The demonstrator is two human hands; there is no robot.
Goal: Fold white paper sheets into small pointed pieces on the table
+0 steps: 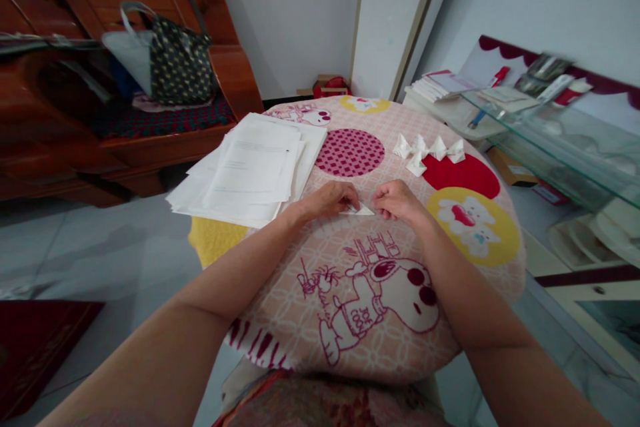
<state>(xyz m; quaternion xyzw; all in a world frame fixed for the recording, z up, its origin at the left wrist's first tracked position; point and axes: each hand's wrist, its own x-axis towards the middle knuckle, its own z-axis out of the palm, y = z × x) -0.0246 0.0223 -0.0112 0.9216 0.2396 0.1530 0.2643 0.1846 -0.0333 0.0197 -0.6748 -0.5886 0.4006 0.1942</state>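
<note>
A small folded piece of white paper [364, 211], pointed at its right end, lies on the round table between my hands. My left hand [333, 199] is closed on its left part, with the fingers bent over it. At the pointed end, my right hand [399, 200] has its fingers curled together. Whether they grip the tip or anything else is hidden. Beyond my right hand stand several folded white paper pieces [419, 145] in a loose group. To the left of my left hand is a spread stack of white paper sheets [250, 163], some with faint print.
A pink patterned cloth [300, 320] with cartoon figures covers the table. On the right a glass shelf [560, 140] stands close to the table edge, near stacked papers [440, 85]. A wooden bench [235, 80] at the left holds a dark patterned bag [180, 60].
</note>
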